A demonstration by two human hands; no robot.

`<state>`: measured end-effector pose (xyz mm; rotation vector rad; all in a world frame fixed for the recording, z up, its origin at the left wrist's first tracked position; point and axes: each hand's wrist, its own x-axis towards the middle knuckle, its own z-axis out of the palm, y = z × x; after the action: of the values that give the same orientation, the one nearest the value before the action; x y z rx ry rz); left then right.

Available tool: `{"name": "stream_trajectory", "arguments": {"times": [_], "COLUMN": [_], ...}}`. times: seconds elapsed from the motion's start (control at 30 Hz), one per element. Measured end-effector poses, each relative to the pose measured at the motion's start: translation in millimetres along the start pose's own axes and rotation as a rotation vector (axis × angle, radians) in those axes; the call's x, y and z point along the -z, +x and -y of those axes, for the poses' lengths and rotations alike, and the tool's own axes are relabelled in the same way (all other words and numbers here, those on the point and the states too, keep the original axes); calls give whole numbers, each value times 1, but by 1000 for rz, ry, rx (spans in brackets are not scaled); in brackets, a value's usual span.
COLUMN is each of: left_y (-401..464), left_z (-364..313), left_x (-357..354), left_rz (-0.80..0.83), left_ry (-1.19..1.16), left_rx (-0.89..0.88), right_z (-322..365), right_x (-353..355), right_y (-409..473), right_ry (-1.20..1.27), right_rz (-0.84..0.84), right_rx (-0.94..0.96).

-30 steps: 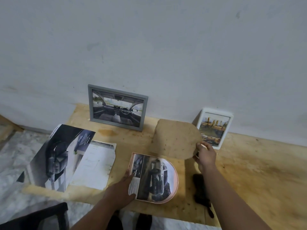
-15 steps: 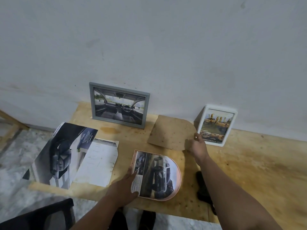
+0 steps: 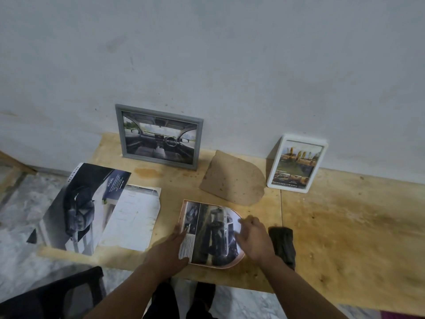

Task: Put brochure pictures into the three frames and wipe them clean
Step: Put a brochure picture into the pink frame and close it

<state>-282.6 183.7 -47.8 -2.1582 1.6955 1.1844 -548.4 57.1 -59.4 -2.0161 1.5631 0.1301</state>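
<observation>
A D-shaped frame (image 3: pixel 212 234) lies flat near the front edge of the wooden desk (image 3: pixel 345 226), a car picture (image 3: pixel 213 233) face up on it, with the pink rim showing around the curved side. The left hand (image 3: pixel 171 248) rests on the frame's left edge, fingers straight and close together, thumb on the picture's lower left corner. The right hand (image 3: pixel 254 238) lies over the curved right side, fingers relaxed and slightly spread, pressing down on the picture; it pinches nothing.

Behind the frame, a brown backing board (image 3: pixel 232 180) of the same D shape lies on the desk, apart from both hands. A grey frame (image 3: pixel 158 137) with a car-interior picture leans against the wall at the back left. A white frame (image 3: pixel 296 163) with a picture in it leans against the wall at the back right. A black cloth (image 3: pixel 282 245) lies just beside the right hand. On the left lie an open brochure (image 3: pixel 78 210) and a cut sheet (image 3: pixel 131 217) overlapping it.
</observation>
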Motion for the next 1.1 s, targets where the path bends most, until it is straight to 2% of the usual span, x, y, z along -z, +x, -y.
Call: {"name": "stream_trajectory", "arguments": {"times": [0.13,0.27,0.5,0.93,1.1], "left_y": [1,2,1,1,3], "left_z": [-1,0,0,-1,2], "left_x": [0,-1,0,0,-4], "left_rz": [7,20,40,68,61], "left_ry": [34,45,61,71,66], "left_rx": [1,4,13,7,6], "right_z": [9,17,20,29,33], "right_x": [-17,-24,-32,-37,-34], "right_y": [-10,-9,-16,-30,-28], "right_ry": [-156,-157,-242,-200,-194], "right_rz": [31,30,-1,-79,-57], "right_rx": [-51,-144,-138,-145,-227]}}
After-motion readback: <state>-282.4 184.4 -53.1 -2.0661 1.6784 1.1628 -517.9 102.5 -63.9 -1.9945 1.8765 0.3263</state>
